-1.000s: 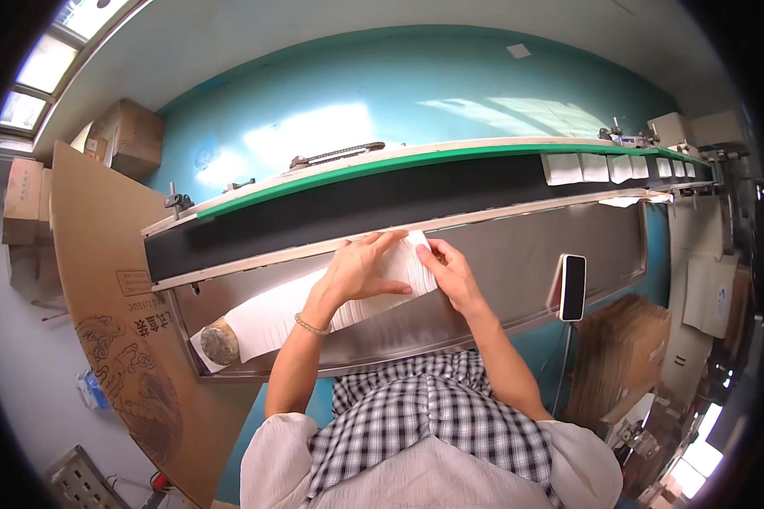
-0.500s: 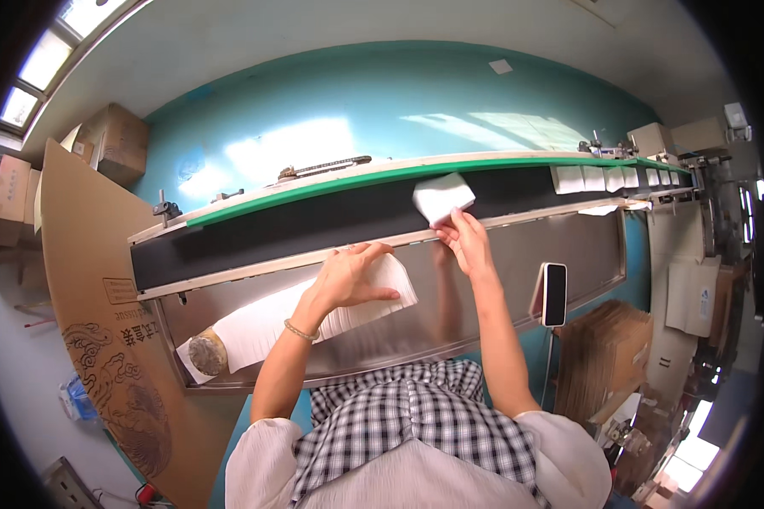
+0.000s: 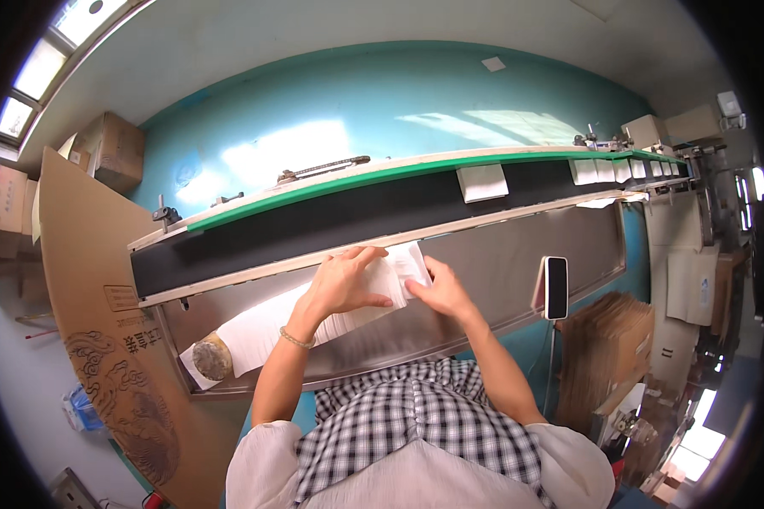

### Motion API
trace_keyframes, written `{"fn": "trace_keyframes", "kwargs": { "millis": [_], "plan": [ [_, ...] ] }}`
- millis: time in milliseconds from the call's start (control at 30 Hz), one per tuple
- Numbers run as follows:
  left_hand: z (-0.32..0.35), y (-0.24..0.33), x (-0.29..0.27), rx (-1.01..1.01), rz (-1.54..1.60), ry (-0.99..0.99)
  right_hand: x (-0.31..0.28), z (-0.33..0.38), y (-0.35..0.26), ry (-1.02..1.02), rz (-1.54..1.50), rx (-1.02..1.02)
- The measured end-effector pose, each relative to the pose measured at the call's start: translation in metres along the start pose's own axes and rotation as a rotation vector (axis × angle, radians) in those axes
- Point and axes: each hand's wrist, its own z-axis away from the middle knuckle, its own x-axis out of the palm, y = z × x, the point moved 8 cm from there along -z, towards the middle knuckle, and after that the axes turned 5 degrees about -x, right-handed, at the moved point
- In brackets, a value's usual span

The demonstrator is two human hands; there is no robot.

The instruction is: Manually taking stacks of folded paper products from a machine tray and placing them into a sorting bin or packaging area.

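Note:
A long row of folded white tissues (image 3: 272, 329) lies on the metal tray. My left hand (image 3: 345, 284) spans the row near its right end, fingers along the far side and thumb on the near side, holding it. At that end my right hand (image 3: 443, 290) grips a few tissues (image 3: 412, 261) between thumb and fingers; they tilt slightly apart from the row. A weathered cylindrical block (image 3: 211, 356) stands against the row's left end. Beyond my hands, a white tissue stack (image 3: 483, 183) lies on the black conveyor belt (image 3: 356, 212).
Several more white stacks (image 3: 603, 171) sit farther right on the belt, under a green rail (image 3: 399, 176). A phone (image 3: 556, 288) stands upright by the metal tray's (image 3: 509, 254) right near edge. Flattened cardboard (image 3: 607, 348) is piled at right; a large cardboard sheet (image 3: 102, 254) leans at left.
My right hand has let go of a tissue stack on the belt and come back to the row's right end, gripping tissues there. The stacks on the belt have shifted right.

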Motion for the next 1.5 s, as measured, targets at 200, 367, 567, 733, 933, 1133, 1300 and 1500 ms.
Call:
{"fn": "trace_keyframes", "kwargs": {
  "millis": [200,367,567,733,933,1133,1300,1500],
  "plan": [
    [0.002,-0.001,-0.003,0.019,0.015,0.001,-0.008,-0.040,0.033,0.331,-0.983,0.352],
    [0.000,-0.003,-0.004,0.013,-0.001,-0.006,0.028,-0.006,-0.025,0.157,-0.421,0.075],
    [0.010,-0.010,-0.005,-0.021,-0.034,-0.020,0.030,0.001,0.005,0.115,-0.624,0.358],
    [0.010,-0.006,-0.010,0.004,-0.002,0.026,0.000,-0.035,0.044,0.311,-0.905,0.318],
    [0.010,-0.015,-0.009,-0.006,0.053,-0.009,0.037,-0.015,-0.010,0.141,-0.429,0.053],
    [0.024,-0.018,-0.014,-0.065,-0.052,0.022,0.043,-0.004,-0.008,0.074,-0.678,0.307],
    [0.024,-0.022,-0.012,-0.076,-0.042,0.026,0.020,-0.024,0.029,0.167,-0.652,0.281],
    [0.021,-0.031,-0.009,-0.070,0.039,-0.004,0.042,-0.025,-0.009,0.203,-0.491,-0.021]
  ]
}}
